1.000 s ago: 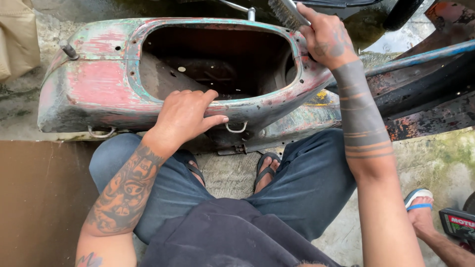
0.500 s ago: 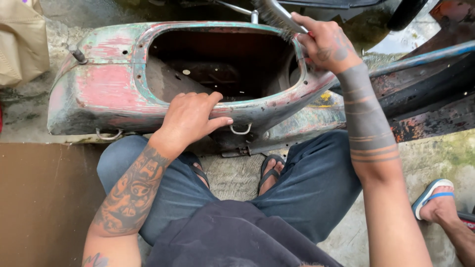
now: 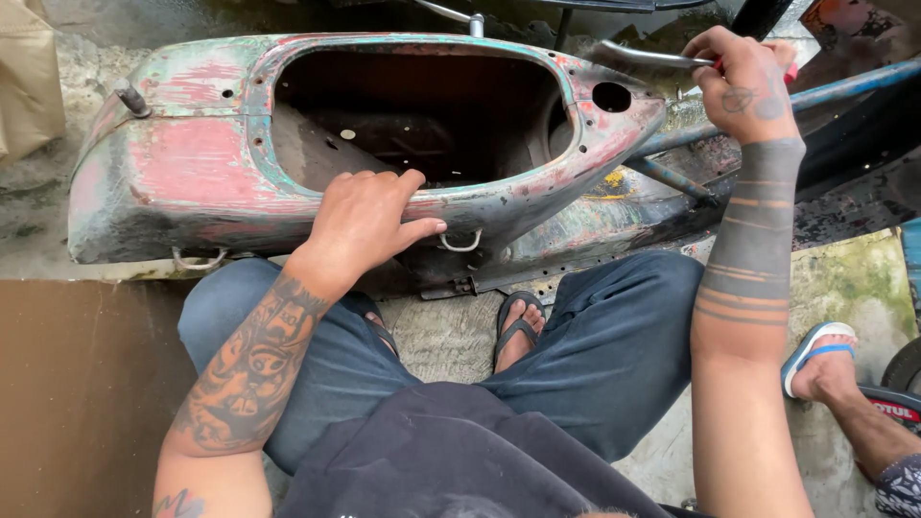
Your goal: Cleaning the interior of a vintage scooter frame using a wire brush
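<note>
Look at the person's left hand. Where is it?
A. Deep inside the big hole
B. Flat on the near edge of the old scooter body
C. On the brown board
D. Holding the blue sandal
B: the left hand lies palm-down on the near rim of the worn red and green scooter body, beside its big opening, not in it.

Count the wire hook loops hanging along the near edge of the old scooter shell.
2. One wire loop hangs at the shell's left end; another loop hangs beside the left hand. Others may be hidden.
</note>
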